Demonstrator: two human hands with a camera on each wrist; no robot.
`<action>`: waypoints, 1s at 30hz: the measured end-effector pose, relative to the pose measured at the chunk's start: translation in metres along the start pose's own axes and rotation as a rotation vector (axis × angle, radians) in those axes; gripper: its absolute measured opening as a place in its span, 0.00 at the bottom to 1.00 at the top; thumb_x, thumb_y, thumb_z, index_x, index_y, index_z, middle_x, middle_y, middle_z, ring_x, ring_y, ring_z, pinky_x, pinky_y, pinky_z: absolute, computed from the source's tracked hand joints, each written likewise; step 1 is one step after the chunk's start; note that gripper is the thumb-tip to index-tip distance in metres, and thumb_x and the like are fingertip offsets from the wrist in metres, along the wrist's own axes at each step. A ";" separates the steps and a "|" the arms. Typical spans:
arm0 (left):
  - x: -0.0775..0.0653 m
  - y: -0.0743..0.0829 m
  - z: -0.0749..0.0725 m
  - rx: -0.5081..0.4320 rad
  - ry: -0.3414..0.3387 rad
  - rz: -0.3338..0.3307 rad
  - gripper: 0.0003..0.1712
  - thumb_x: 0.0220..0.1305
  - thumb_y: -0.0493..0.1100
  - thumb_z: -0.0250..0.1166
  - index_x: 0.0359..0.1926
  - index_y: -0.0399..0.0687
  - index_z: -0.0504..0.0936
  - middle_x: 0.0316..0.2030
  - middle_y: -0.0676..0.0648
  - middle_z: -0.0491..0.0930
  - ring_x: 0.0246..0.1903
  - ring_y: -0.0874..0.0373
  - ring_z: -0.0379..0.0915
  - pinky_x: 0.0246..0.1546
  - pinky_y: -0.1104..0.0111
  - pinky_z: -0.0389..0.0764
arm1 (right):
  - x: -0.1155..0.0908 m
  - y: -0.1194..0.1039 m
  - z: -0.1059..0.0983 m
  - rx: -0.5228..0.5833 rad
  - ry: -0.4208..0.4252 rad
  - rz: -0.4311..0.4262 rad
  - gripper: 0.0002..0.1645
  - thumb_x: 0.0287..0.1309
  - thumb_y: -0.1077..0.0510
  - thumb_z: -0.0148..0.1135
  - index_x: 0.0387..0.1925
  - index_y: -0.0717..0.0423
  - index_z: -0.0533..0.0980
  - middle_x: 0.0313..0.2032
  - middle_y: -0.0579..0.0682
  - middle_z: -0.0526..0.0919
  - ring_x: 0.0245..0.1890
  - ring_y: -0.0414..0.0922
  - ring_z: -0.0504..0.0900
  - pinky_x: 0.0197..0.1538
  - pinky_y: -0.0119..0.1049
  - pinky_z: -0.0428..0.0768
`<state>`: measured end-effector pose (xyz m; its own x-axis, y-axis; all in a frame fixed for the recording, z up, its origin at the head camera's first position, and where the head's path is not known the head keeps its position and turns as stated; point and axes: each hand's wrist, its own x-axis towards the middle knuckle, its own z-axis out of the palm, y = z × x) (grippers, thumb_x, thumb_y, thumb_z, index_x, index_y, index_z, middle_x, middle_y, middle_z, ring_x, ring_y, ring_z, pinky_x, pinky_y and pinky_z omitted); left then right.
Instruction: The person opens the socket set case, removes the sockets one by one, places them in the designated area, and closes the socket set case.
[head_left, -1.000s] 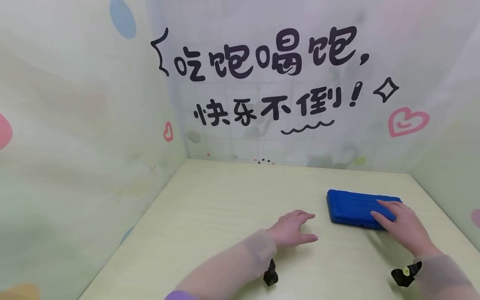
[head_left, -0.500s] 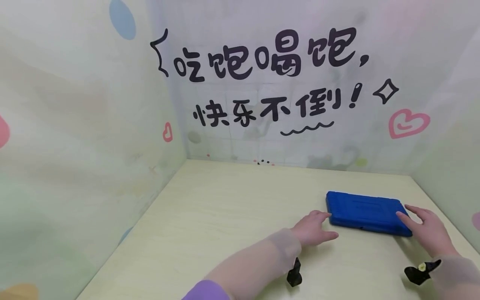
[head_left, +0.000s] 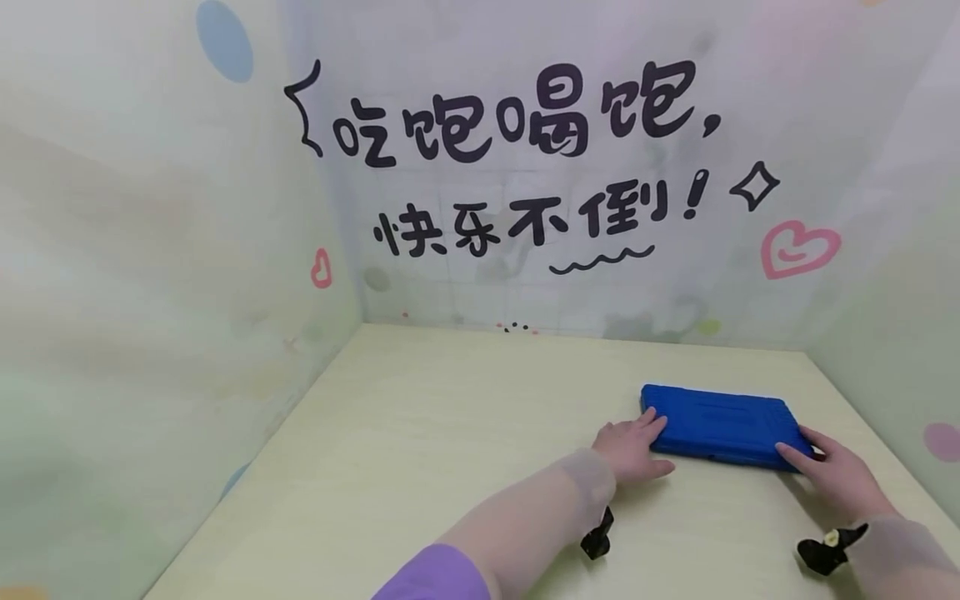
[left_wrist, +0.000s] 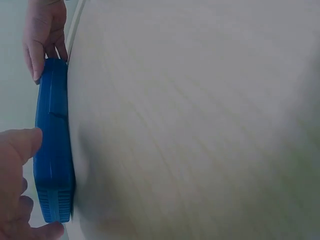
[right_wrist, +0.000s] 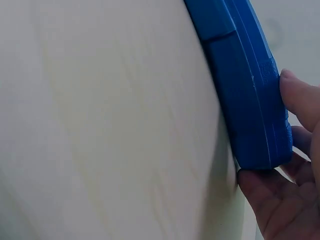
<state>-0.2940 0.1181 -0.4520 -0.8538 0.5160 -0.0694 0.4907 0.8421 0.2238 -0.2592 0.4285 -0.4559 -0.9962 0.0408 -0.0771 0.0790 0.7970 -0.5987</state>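
Observation:
A flat blue plastic case (head_left: 720,423) lies on the table, its lid side up and its long side facing me. Near its right end my right hand (head_left: 843,471) holds it: the thumb (right_wrist: 297,95) lies on the top and the other fingers reach round the end at its lower edge. At the left end is my left hand (head_left: 630,446), its fingertips touching the corner of the case. Its thumb stands out straight, in front of the case in the head view. In the left wrist view both hands flank the blue case (left_wrist: 52,145).
The pale wood-grain table (head_left: 450,417) is bounded by a printed back wall (head_left: 480,292) with black lettering, a left wall (head_left: 150,292) and a right wall (head_left: 900,333). A black wrist mount (head_left: 597,535) hangs under the left sleeve, another black mount (head_left: 825,550) under the right.
My left hand has moved right and reached the left end of the case. My right hand has slid from the top of the case to its right end and now grips there.

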 end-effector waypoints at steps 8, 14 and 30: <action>-0.006 -0.012 0.003 0.046 0.007 -0.013 0.41 0.63 0.69 0.55 0.74 0.72 0.52 0.73 0.65 0.47 0.69 0.66 0.52 0.68 0.58 0.56 | 0.002 -0.011 0.013 -0.003 -0.029 -0.023 0.57 0.65 0.31 0.47 0.68 0.77 0.47 0.63 0.84 0.48 0.61 0.79 0.51 0.57 0.71 0.57; -0.009 -0.021 -0.002 0.098 0.038 0.002 0.38 0.65 0.67 0.55 0.73 0.71 0.56 0.72 0.65 0.50 0.68 0.64 0.54 0.68 0.58 0.56 | 0.002 -0.023 0.017 0.018 -0.044 -0.015 0.59 0.63 0.29 0.49 0.69 0.76 0.47 0.64 0.83 0.48 0.62 0.79 0.51 0.58 0.70 0.57; -0.036 -0.078 -0.020 0.054 0.069 0.030 0.29 0.68 0.60 0.56 0.69 0.64 0.67 0.69 0.62 0.61 0.68 0.62 0.57 0.66 0.57 0.60 | 0.002 -0.072 0.046 -0.015 -0.026 -0.124 0.53 0.60 0.35 0.59 0.64 0.78 0.59 0.62 0.79 0.59 0.60 0.75 0.61 0.56 0.66 0.65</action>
<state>-0.3051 0.0304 -0.4474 -0.8477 0.5305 0.0044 0.5232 0.8346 0.1722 -0.2655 0.3436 -0.4492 -0.9969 -0.0742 -0.0244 -0.0453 0.8042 -0.5926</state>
